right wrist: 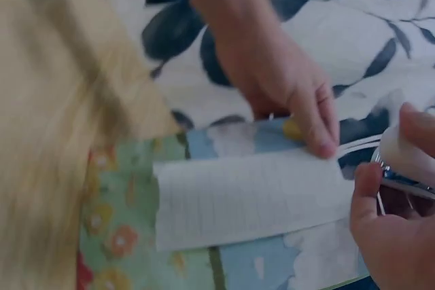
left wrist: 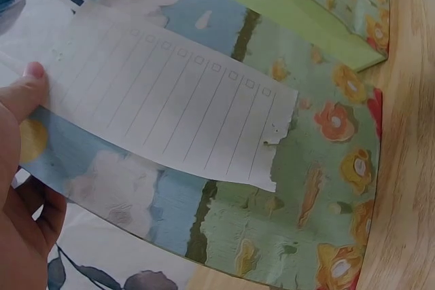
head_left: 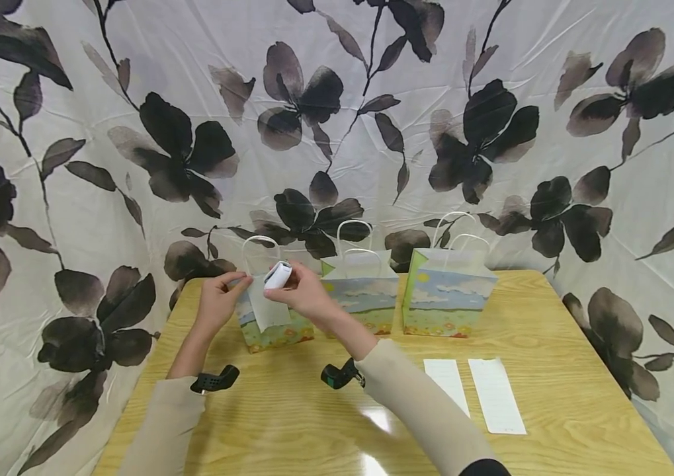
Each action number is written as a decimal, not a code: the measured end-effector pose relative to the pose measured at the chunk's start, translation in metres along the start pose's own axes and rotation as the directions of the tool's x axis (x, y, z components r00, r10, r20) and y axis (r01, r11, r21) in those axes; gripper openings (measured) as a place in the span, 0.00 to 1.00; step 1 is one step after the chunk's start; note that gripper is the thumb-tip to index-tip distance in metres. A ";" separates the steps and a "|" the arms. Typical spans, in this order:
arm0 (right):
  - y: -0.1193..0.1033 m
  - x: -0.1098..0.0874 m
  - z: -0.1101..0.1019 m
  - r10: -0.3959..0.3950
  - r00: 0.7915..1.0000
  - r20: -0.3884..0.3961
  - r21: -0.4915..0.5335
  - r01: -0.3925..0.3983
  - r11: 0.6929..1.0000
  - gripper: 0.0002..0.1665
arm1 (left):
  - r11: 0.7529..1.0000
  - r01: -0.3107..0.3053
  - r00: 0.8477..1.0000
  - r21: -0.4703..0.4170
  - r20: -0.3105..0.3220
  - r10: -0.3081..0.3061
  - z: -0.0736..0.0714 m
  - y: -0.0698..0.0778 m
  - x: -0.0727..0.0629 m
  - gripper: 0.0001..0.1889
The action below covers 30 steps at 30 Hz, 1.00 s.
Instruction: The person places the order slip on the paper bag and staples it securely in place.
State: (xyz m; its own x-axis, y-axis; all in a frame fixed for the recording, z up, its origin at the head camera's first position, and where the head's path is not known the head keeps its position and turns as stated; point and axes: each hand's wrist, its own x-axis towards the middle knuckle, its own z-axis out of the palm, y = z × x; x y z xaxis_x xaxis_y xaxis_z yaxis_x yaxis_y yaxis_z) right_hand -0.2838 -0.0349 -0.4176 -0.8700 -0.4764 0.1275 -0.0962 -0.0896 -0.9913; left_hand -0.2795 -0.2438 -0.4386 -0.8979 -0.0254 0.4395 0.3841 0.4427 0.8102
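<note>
White paper strip with thin lines and little square boxes [left wrist: 183, 106] lies against the front of the paper bag with blue sky, green grass and flowers [head_left: 282, 338], the one furthest left of three on the yellow wooden table [head_left: 277, 416]. Your left hand [head_left: 217, 299] pinches the strip to the bag near the top, thumb in front and fingers behind. Your right hand [head_left: 313, 294] has its fingers curled round a small white tool, likely a stapler [head_left: 278, 275], close to the strip's top end. You can't tell here if it touches the paper. You seem to be at the fixing step. Next, it looks like you need to hold the strip flat, line the tool up over both edges and squeeze.
</note>
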 end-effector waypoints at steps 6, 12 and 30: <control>0.000 0.020 0.011 -0.147 0.988 0.048 -0.284 0.154 0.946 0.21 | 1.000 -0.012 1.000 0.010 -0.009 0.012 -0.004 0.000 -0.002 0.08; 0.002 0.033 0.017 -0.185 0.980 0.069 -0.372 0.197 0.907 0.23 | 0.999 -0.029 0.999 0.025 -0.016 0.029 -0.005 -0.001 -0.002 0.08; -0.008 0.046 0.015 -0.188 0.978 0.089 -0.681 0.197 0.705 0.24 | 0.999 -0.041 0.999 0.020 -0.009 0.042 0.000 -0.044 0.007 0.08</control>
State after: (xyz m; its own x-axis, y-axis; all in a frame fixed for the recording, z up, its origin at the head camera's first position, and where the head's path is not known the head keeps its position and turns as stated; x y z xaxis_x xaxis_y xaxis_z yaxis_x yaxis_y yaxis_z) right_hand -0.3157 -0.0695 -0.4036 -0.7900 -0.5269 0.3137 -0.5689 0.4388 -0.6956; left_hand -0.3030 -0.2631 -0.4710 -0.8792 -0.0148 0.4763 0.4165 0.4614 0.7833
